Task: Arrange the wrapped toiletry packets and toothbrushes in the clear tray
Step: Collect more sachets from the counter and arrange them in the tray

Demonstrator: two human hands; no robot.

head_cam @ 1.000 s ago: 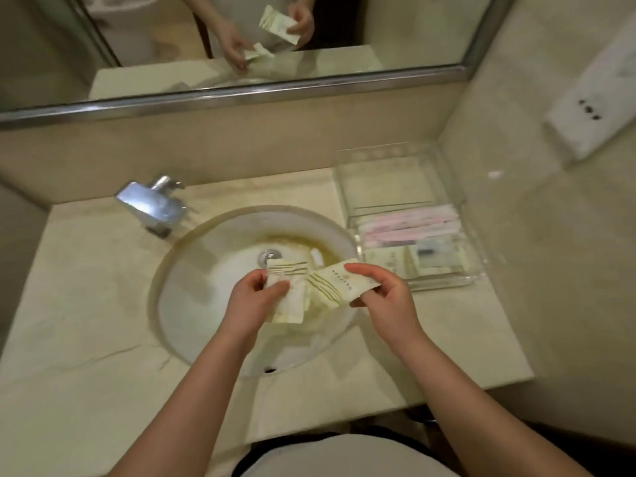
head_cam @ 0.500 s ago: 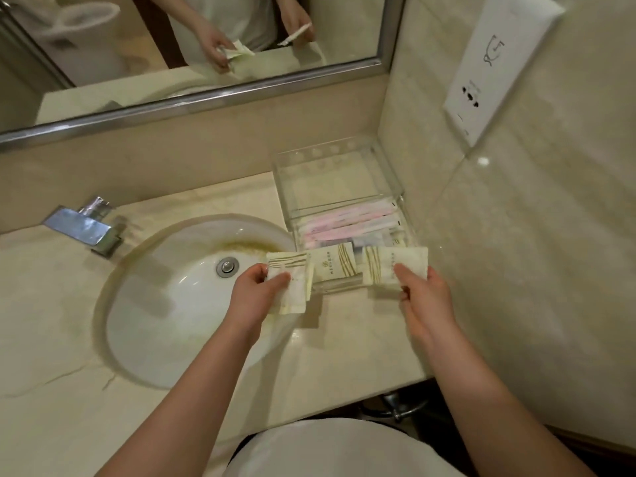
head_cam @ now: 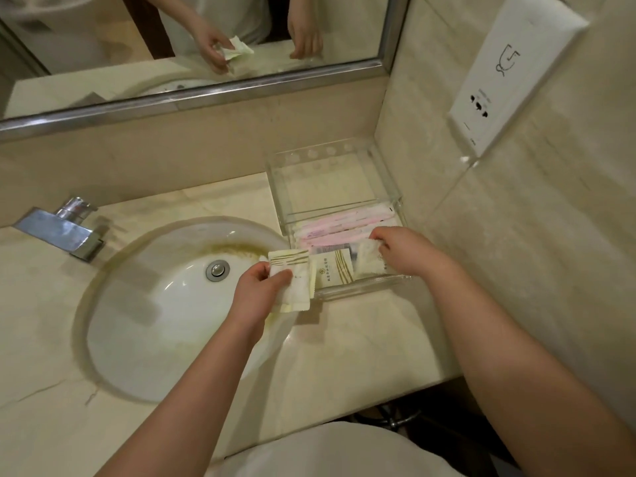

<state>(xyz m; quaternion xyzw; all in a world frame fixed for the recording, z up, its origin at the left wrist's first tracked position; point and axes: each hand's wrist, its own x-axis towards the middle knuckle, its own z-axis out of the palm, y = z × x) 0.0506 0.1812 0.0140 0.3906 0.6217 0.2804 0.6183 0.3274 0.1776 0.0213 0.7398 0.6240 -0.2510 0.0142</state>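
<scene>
The clear tray (head_cam: 385, 180) is sitting on the marble counter (head_cam: 361, 342) in the back right corner, its far end against the backsplash and its right side just beside the tiled wall (head_cam: 537, 270). Its long axis is running from the counter front toward the mirror (head_cam: 192, 39). A clear divider is splitting it; the far compartment is lying bare.

In the near compartment, the pink-wrapped toothbrushes (head_cam: 344, 225) are lying crosswise, long axes left to right, tilting slightly up at the right. In front of them a flat packet (head_cam: 332, 268) with gold stripes is lying face up.

The right hand (head_cam: 409, 251) is reaching into the near compartment, fingers pinching the top edge of a cream packet (head_cam: 370, 258) at the tray's right end; the packet is standing roughly upright, leaning on the front wall.

The left hand (head_cam: 260, 292) is gripping a small stack of packets (head_cam: 292, 282) between thumb and fingers, hovering over the rim of the sink (head_cam: 165, 325), just left of the tray's front corner, long axis pointing away from the person.

The faucet (head_cam: 65, 228) is standing well apart at the left. A socket plate (head_cam: 509, 67) is sitting on the wall above the tray. The wall is closing off the tray's right side; the counter strip in front is lying open.
</scene>
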